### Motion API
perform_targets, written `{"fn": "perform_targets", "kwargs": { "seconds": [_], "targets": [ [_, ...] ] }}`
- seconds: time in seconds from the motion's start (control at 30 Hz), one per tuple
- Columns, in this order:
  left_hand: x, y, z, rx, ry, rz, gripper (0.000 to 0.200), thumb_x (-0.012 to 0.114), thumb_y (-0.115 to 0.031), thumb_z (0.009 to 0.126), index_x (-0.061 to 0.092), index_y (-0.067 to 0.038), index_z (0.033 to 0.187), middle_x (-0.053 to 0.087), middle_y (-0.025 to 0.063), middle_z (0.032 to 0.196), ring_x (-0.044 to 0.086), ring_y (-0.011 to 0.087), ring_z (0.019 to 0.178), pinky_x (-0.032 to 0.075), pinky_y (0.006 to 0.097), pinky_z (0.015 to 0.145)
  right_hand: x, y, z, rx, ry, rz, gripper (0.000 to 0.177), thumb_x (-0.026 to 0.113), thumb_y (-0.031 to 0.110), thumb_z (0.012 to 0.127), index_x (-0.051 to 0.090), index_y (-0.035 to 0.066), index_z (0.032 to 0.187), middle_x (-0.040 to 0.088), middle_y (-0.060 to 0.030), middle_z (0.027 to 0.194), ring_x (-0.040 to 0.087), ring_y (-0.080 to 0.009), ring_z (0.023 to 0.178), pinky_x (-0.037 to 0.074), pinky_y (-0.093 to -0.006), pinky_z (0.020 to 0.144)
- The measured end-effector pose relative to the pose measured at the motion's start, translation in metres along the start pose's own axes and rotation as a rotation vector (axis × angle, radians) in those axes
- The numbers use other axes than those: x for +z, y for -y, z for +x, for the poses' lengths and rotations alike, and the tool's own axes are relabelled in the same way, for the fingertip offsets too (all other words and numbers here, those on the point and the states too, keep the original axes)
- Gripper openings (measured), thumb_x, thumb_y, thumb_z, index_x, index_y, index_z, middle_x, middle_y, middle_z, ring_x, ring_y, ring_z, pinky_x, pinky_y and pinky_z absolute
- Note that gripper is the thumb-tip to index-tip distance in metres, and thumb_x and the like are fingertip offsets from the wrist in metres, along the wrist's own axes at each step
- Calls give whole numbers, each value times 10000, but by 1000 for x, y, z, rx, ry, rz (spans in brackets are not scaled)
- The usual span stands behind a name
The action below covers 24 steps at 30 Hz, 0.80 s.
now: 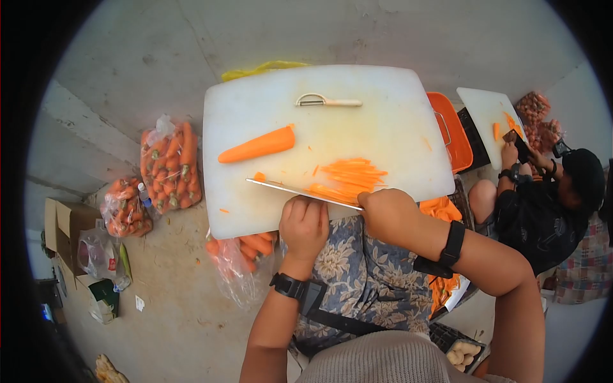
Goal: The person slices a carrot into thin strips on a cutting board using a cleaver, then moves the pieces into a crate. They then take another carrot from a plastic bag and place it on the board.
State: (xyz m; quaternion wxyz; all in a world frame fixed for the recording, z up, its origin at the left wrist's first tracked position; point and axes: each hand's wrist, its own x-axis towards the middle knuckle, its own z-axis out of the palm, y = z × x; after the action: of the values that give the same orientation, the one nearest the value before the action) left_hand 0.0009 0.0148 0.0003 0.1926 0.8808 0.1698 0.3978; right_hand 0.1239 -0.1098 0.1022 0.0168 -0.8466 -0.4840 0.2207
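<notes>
Step in hand, judging by the look of it: slicing carrot into thin strips on the white board (pixel 396 115). Well under way, to judge by the heap.

In the right hand (pixel 386 214), the knife (pixel 290 190), held by the handle in a closed, wrapped grip. Seen nearly edge-on, slanting over the near part of the board, tip toward the left.

On the near side of the blade, close against it, the left hand (pixel 303 225), with fingers bent and bunched by the board's near edge. Cannot tell about anything pinned beneath, nor how wide or narrow the grip; hidden by knuckles and blade.

Just past the blade, toward the handle end, a fanned heap of strips (pixel 351 175). By the tip, a small scrap (pixel 258 176).

Farther back, on the left half of the board, one big carrot (pixel 258 145): lying flat, thick end to the right, apart from both hands. Near the far edge, the peeler (pixel 329 101), out of use. Past the right edge, an orange tub (pixel 463 143), partly covered.

Next move, as a judgement: for further slicing, calls for fingertips tucked back from the edge, a steady hold, short even strokes. Before bringing in the big carrot, best to push strips clear.
</notes>
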Motion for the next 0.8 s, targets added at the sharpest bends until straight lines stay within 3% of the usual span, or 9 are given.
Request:
{"fn": "perform_targets", "kwargs": {
  "seconds": [0.23, 0.5, 0.67, 0.8],
  "targets": [
    [1, 1, -1, 32, -29, 38, 158, 712, -78, 732, 668, -23, 873, 619, 118, 875, 596, 331, 819, 508, 401, 737, 16, 4, -9, -14, -111, 42, 109, 601, 52, 738, 629, 7, 834, 664, -192, 709, 672, -355, 683, 532, -440, 606],
    [0, 3, -2, 65, -25, -18, 119, 688, -63, 787, 670, -20, 897, 630, 114, 885, 609, 315, 865, 509, 393, 767, 14, -17, -10, -57, -326, 198, 230, 661, 242, 842, 672, 17, 797, 649, -187, 699, 646, -382, 686, 510, -473, 656],
    [-12, 1, -5, 60, -2, -73, 130, 688, -60, 803, 674, -22, 926, 620, 113, 941, 598, 304, 895, 492, 401, 803, 1, -16, -24, -17, -386, 193, 200, 676, 221, 822, 669, 23, 805, 649, -181, 687, 646, -368, 673, 507, -456, 642],
    [-44, -9, -13, -46, -210, 25, 158, 699, -71, 815, 672, -21, 963, 592, 123, 1022, 589, 285, 872, 481, 394, 781, 1, -30, -33, -48, -415, 62, 206, 712, 175, 747, 631, 48, 887, 665, -149, 713, 655, -337, 688, 506, -435, 624]
  ]
}}
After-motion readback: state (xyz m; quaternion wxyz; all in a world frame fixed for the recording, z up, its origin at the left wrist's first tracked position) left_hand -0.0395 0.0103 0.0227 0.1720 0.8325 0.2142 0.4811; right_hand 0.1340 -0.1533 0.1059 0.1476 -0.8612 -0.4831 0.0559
